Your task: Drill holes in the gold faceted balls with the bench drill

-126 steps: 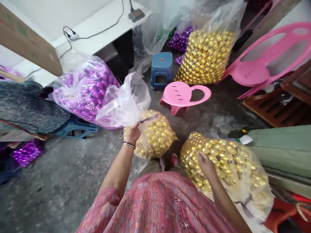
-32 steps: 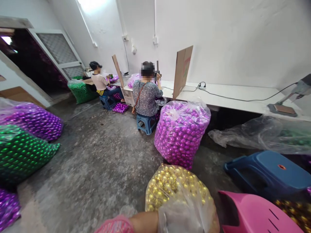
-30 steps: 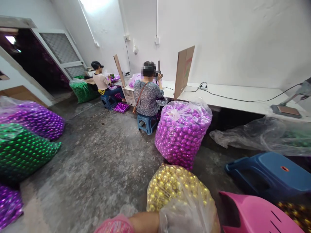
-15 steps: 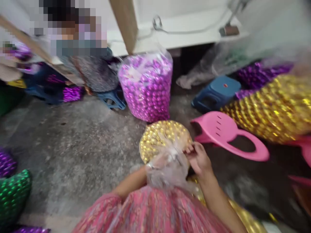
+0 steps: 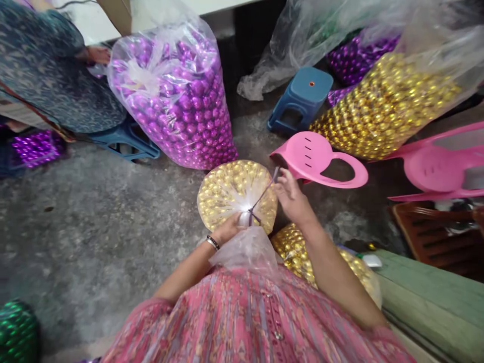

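Observation:
A clear plastic bag (image 5: 223, 186) packed with shiny gold balls stands on the floor in front of me. My left hand (image 5: 229, 228) is closed round its gathered neck, and the loose plastic top flares toward my body. Around the neck runs a thin dark purple string (image 5: 260, 199), with a knot or loop at the gather. My right hand (image 5: 290, 195) pinches the far end of that string and holds it taut, up and to the right. Another bag of gold balls (image 5: 295, 247) lies beneath my right forearm.
A tall bag of purple balls (image 5: 189, 106) stands just beyond, beside a seated person's hand (image 5: 98, 54). To the right are a pink stool (image 5: 308, 154), a blue stool (image 5: 312, 83), a leaning gold bag (image 5: 393, 106) and a green ledge (image 5: 434, 297). A green bag (image 5: 17, 330) is lower left.
My view has tilted down and shifted right. The purple string now shows stretched from the bag's neck to my right hand, which was close to the neck before. My left hand now shows more clearly.

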### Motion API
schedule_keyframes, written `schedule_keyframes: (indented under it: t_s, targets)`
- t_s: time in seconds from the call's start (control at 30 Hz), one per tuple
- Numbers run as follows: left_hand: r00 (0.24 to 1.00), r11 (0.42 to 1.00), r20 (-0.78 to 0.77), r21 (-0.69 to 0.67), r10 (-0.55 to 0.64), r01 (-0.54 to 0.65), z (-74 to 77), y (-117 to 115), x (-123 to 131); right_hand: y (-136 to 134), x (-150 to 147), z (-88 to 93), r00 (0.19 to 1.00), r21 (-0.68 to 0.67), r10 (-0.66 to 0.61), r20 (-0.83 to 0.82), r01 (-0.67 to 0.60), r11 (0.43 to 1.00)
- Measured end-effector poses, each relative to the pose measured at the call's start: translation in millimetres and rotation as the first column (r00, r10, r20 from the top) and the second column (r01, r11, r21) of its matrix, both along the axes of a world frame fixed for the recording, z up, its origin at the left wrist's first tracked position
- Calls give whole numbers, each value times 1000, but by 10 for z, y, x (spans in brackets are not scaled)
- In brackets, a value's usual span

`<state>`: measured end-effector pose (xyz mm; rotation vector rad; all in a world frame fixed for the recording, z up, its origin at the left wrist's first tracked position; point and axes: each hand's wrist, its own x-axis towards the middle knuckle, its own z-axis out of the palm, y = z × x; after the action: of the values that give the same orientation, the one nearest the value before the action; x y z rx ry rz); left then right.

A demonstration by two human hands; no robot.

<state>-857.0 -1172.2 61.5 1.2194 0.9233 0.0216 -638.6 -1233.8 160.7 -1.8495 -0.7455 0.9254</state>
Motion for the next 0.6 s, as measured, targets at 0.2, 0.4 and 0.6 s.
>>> schedule_keyframes:
  t_s: [0.2,0.4,0.6]
  targets:
    - [979,937,132,-333,155,-104,16,40,112,-486,-586,-254,784,-38,553,280,-567,823]
    - [983,919,56,-367,176,-143,-10,136,305,-711,-880,-650,673,-51,696,251,-708,704]
    - [992,926,73,-371,104,-70,-16,124,192,-685,-719,-652,879,-222,344,331,-281,934]
